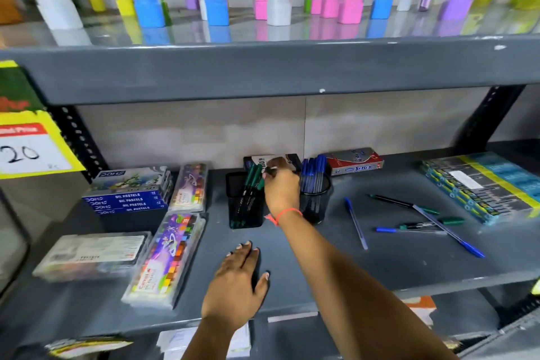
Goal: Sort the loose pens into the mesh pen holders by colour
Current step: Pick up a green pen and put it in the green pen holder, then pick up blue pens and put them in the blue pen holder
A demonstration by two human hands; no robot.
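Two black mesh pen holders stand at the back of the grey shelf (394, 266). The left holder (244, 207) has several green pens (252, 177) in it, the right holder (317, 202) several blue pens (312, 172). My right hand (280, 184) reaches between them, fingers pinched on a green pen at the left holder's rim. My left hand (236, 283) lies flat on the shelf near the front edge, holding nothing. Loose pens lie to the right: a blue pen (356, 223), a green pen (404, 204), another green pen (432, 223) and a long blue pen (451, 233).
Oil pastel boxes (128, 196) and plastic crayon cases (166, 257) fill the shelf's left side. Pen cartons (355, 162) lean against the back wall. A stack of flat packs (482, 187) sits at the right. An upper shelf (263, 67) overhangs closely.
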